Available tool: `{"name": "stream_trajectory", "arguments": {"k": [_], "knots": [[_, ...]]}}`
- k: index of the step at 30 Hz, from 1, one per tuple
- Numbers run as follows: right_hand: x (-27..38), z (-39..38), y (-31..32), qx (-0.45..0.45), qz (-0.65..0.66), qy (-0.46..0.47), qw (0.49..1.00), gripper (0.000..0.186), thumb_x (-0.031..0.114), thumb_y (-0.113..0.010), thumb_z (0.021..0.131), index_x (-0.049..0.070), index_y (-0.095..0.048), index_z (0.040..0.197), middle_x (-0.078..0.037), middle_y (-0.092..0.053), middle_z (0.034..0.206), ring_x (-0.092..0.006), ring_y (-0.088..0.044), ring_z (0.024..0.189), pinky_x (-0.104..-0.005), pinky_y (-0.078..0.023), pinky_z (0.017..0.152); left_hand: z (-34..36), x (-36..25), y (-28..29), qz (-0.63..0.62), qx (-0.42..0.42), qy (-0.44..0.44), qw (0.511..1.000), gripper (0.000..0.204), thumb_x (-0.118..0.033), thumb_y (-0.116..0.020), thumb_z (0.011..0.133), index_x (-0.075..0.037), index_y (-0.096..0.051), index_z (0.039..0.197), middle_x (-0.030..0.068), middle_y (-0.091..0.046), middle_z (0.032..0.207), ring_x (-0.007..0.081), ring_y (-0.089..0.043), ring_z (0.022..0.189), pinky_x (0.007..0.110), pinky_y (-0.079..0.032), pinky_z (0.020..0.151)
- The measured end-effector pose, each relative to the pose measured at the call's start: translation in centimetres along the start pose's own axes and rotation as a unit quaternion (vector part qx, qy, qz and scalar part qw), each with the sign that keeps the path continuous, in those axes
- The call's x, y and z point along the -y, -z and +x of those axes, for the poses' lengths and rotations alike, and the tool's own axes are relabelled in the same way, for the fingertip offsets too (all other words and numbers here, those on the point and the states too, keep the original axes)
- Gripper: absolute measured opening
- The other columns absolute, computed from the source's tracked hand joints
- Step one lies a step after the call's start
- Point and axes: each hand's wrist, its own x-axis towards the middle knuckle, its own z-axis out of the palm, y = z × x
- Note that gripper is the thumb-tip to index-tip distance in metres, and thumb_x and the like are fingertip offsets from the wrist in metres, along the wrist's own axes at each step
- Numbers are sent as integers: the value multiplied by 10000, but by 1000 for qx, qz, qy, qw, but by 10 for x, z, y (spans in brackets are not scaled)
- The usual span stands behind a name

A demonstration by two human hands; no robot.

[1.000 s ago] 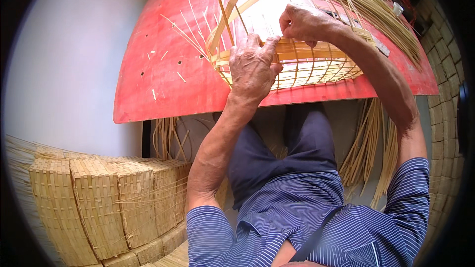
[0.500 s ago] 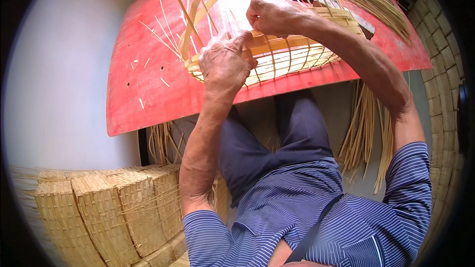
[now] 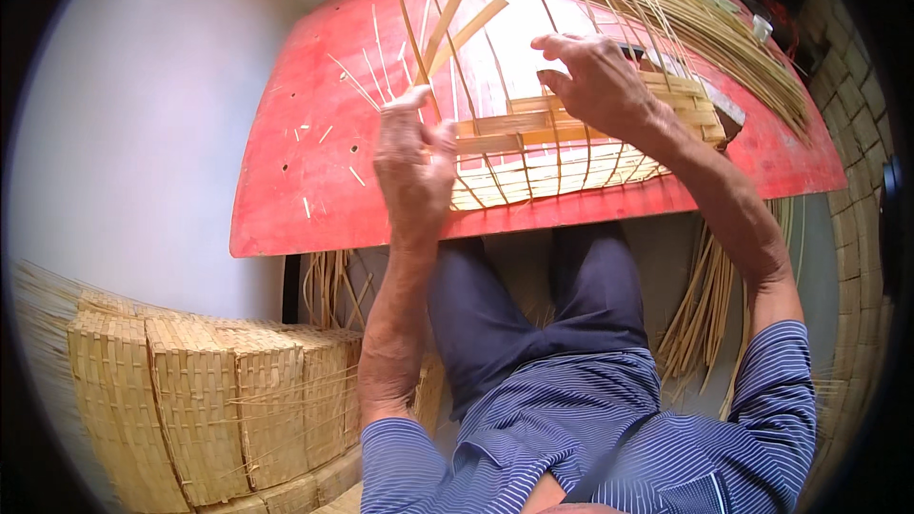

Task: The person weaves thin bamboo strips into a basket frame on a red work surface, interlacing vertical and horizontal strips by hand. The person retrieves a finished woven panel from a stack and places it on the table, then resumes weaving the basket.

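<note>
A partly woven bamboo basket (image 3: pixel 533 176) lies on the red board, with open lattice on its near side and upright thin stakes along it. Flat, wider bamboo strips (image 3: pixel 505 141) run through the stakes at its upper edge. At the basket's left end is my left hand (image 3: pixel 411 167), slightly blurred, thumb and fingers apart; it covers that corner, and whether it touches the weave is unclear. Two broad strips (image 3: pixel 446 24) rise just beyond it. My right hand (image 3: pixel 600 81) hovers over the far edge, fingers spread and holding nothing.
Long thin bamboo splints (image 3: pixel 705 29) are heaped along the board's (image 3: pixel 276 200) far right. Short offcuts lie at left. More strips (image 3: pixel 705 295) hang below the board at right. Woven bamboo pieces (image 3: pixel 219 409) are stacked at lower left, near a pale wall (image 3: pixel 143 133).
Both hands have come off the wide strip they were pinching. My right hand has lifted and opened; my left has shifted to the basket's left end. The whole view has moved slightly.
</note>
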Motion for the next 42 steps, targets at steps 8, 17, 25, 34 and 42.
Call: {"name": "stream_trajectory", "arguments": {"k": [8,17,25,34,42], "knots": [[45,44,-4,157,262,-220,926,252,127,-592,960,-78,-642,1098,-138,-694,780,-175,-696,635,-298,-598,588,41,29,15,-37,61,116,991,399,-62,-653,907,-18,-554,1292,88,-667,1113,111,-569,758,293,-510,698],[31,57,-54,172,501,-328,782,336,144,-609,920,-107,-563,1138,-184,-643,957,-242,-716,717,-353,-636,589,50,40,11,-118,162,145,969,541,-114,-701,873,-27,-497,1367,85,-615,1065,99,-550,818,276,-503,688],[31,69,-20,38,557,-295,776,303,202,-657,942,-59,-602,1085,-179,-640,1003,-219,-714,729,-340,-644,635,50,61,17,-160,232,121,952,506,-13,-645,867,-38,-498,1350,67,-601,1189,66,-517,734,242,-502,684],[22,63,-13,20,445,-291,846,139,71,-627,877,-63,-653,902,-119,-670,755,-158,-689,639,-313,-630,575,46,69,38,-113,319,141,930,528,-44,-632,872,-53,-488,1380,82,-600,1263,50,-499,742,244,-496,722],[26,-4,-6,-5,324,-265,908,86,-1,-577,892,-33,-641,845,-40,-610,614,-87,-630,521,-259,-524,463,28,62,55,-50,324,-8,945,745,-255,-842,751,-114,-510,1403,28,-575,943,128,-512,728,308,-496,770]]}}
